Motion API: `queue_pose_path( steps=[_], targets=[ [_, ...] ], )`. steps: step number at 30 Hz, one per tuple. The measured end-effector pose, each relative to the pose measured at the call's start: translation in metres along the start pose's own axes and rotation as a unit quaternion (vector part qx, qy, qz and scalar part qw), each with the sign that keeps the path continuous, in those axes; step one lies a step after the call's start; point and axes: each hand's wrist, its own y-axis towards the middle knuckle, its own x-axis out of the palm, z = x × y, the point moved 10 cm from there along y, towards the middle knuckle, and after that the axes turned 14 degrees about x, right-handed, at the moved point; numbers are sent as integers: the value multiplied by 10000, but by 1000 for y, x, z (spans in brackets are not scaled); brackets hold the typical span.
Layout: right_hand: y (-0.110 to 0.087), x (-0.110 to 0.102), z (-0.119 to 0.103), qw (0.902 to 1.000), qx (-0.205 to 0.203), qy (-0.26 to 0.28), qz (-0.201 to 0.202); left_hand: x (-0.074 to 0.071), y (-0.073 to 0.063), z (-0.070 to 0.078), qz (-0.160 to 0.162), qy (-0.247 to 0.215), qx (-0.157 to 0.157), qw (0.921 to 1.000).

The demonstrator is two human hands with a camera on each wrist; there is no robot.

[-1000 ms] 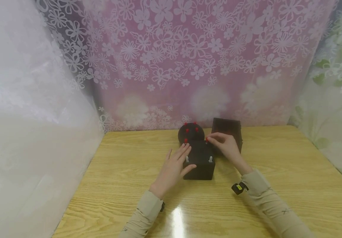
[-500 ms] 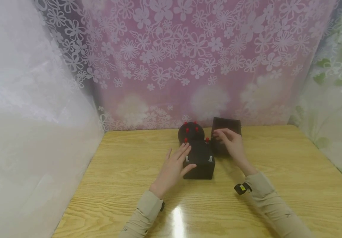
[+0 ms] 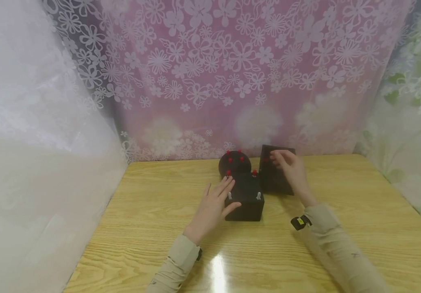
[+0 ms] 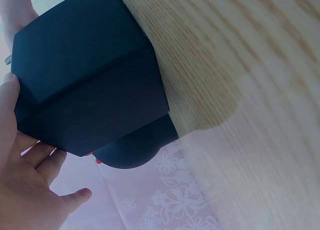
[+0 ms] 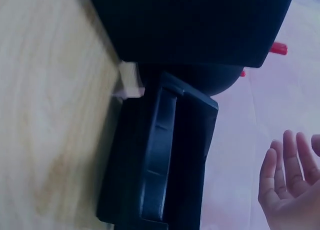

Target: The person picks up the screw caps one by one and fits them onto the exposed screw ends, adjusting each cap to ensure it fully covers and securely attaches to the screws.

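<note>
A black box (image 3: 244, 209) stands on the table with a red cap (image 3: 254, 172) at each back corner of its top. Small silvery pegs (image 3: 258, 195) stick up bare at the two front corners. My left hand (image 3: 210, 209) rests on the box's left side and top, fingers straight, fingertips close to the back left cap. Over an open black bin (image 3: 276, 181) at the right hovers my right hand (image 3: 292, 171). Its fingers are loosely bent, with nothing showing between them in the right wrist view. Small red pieces (image 3: 267, 160) show inside the bin beside the fingertips.
Behind the box is a round black stand (image 3: 224, 167) with several red pieces upright on it. The wooden table (image 3: 151, 228) ends at a pink flowered curtain (image 3: 203, 122), with pale sheets (image 3: 49, 162) hanging at either side.
My right hand has let go of the red cap at the box's back right corner and moved right to over the bin. The left hand has stayed in place.
</note>
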Motion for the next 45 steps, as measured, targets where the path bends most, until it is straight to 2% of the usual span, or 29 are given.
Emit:
queue_pose_path(
  steps=[5,13,19,29,32,38,45],
  targets=[
    [21,3,10,9980,108,-613,117,0,-1,-2,31,-30,-9,10000],
    [45,12,16,9848,-83,-1702,324,0,-2,-2,99,163,90,9998],
    [61,23,33,9607,78,-2765,249,-1,-2,-2,146,161,100,9997],
    [69,41,58,9185,291,-3924,-397,0,-1,-1,174,246,164,9994],
    [71,45,67,9089,370,-4119,-534,0,-1,-1,177,221,157,9995],
    [74,49,81,9029,290,-4232,-690,-1,-1,-1,180,213,160,9995],
    [74,52,88,9052,184,-4180,-747,-1,0,-1,113,168,115,9997]
  ],
)
